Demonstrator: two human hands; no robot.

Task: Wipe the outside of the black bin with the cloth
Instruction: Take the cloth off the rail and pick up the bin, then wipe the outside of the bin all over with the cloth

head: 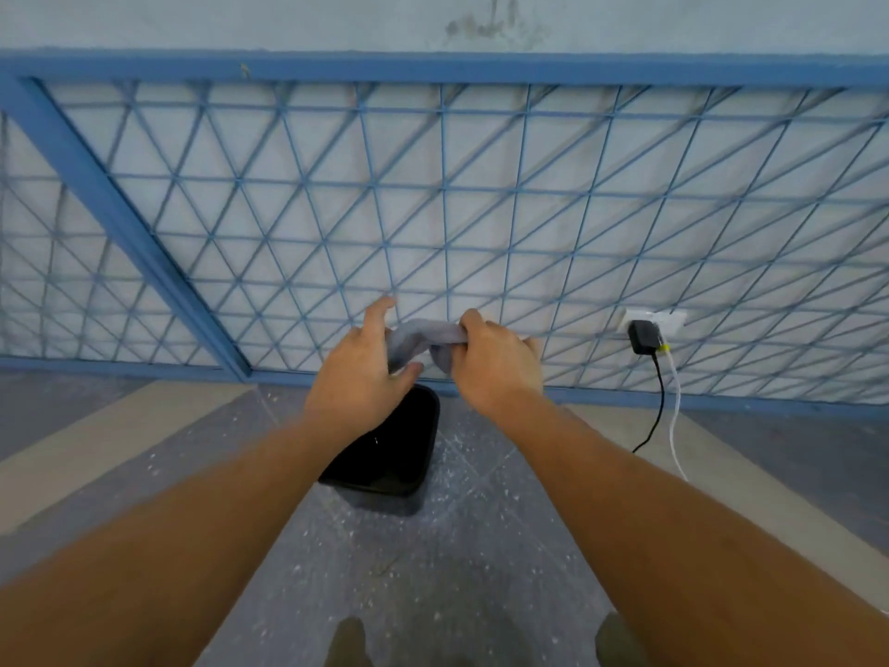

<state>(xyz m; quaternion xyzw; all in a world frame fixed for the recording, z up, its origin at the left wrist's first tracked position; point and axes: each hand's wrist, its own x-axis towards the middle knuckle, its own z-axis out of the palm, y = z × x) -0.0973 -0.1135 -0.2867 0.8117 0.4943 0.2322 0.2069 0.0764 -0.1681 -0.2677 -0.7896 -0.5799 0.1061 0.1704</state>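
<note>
A black bin (394,450) stands open on the speckled floor, just below my hands and partly hidden by my left wrist. Both hands hold a grey cloth (423,337) in the air above the bin's far rim. My right hand (495,363) grips the cloth's right end in curled fingers. My left hand (361,368) holds the left end, thumb under it and fingers loosely bent over it. The cloth is bunched between the two hands and does not touch the bin.
A blue metal mesh frame (433,209) leans against the pale wall behind the bin. A white socket (659,320) holds a black charger (644,337), with a black and a white cable (673,416) trailing to the floor at right. My feet show at the bottom edge.
</note>
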